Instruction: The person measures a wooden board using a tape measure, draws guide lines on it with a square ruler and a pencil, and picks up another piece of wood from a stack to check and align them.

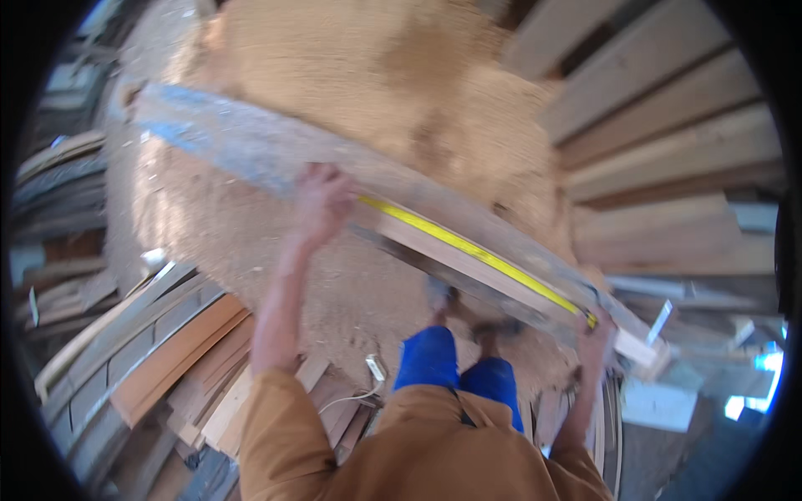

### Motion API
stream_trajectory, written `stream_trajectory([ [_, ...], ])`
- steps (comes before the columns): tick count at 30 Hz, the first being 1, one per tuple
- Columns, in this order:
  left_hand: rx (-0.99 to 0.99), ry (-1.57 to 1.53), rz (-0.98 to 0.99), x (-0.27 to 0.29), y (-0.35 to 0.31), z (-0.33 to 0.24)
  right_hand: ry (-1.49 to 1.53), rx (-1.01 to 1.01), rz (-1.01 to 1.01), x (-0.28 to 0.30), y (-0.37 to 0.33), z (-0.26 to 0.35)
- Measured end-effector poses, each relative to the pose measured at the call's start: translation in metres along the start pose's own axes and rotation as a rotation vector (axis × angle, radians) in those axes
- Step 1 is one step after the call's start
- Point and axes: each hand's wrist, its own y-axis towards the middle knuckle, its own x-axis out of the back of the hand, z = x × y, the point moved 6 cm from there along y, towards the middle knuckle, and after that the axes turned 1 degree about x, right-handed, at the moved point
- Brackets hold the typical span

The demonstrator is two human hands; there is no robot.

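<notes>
Here, the yellow tape point(472, 249) lies along the pale board point(443, 257), from the left hand point(324, 200), whose grip I cannot tell, toward four o'clock, where the right hand point(595, 336) clamps its end.

Brn top point(451, 442), blu bottoms point(428, 355).
</notes>
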Motion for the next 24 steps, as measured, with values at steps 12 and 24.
stream_trajectory([
  [12,-0.054,0.061,0.062,0.008,0.002,0.004,-0.072,-0.092,-0.259,0.016,-0.013,0.009],
  [24,-0.023,0.089,0.145,0.008,-0.002,0.016,-0.12,0.03,-0.428,0.004,-0.03,0.005],
])
